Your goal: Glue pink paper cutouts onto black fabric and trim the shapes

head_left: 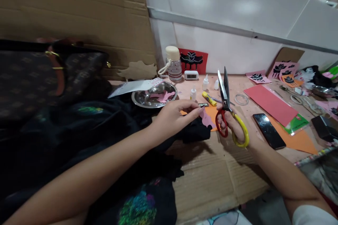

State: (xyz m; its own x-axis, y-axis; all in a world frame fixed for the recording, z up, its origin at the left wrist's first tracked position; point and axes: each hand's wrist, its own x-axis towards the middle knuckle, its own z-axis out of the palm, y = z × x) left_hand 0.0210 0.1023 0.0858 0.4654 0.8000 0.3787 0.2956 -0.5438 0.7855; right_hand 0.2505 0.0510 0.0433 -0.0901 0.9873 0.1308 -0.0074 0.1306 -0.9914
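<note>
My left hand (175,115) is closed in a pinch at the edge of a pink paper piece (207,118), with a small dark bit at the fingertips. Black fabric (196,130) lies directly beneath, and I cannot tell whether it is joined to the paper. Scissors (225,93) with one red and one yellow handle loop are in my right hand (232,124). Their blades point upward and stand slightly apart, to the right of the pink piece. Orange paper (211,111) lies behind both hands, partly covered.
At the back are a steel bowl (136,101) with pink cutouts, a bottle (174,66), a small digital clock (191,75) and a glue stick (209,98). A phone (268,130) and red paper (271,103) lie right. Dark clothing (87,126) and a patterned bag (26,77) fill the left.
</note>
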